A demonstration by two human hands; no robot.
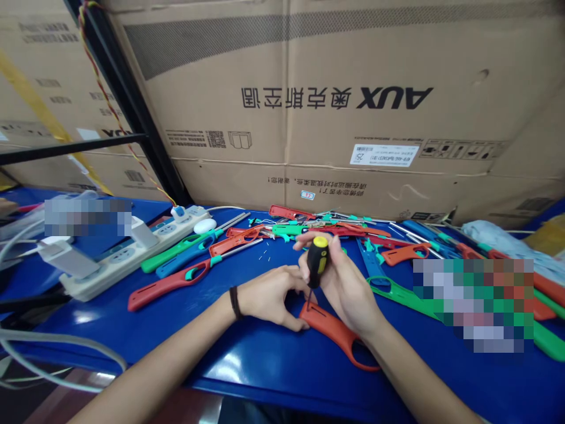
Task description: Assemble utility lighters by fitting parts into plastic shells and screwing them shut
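Orange lighter [336, 331] lies right of the power strip [122, 254], its end pinched between the left hand's [271, 294] thumb and fingers; the right hand [348, 288] wraps its fingers round a screwdriver [318, 265], tip against the lighter. Prying or unscrewing seems underway; next probably needs firm, steady pressure.

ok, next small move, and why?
Probably work the screwdriver gently in place: the right hand holds it tip-down at the slotted end of the orange casing, and the left hand at that end can steady it.
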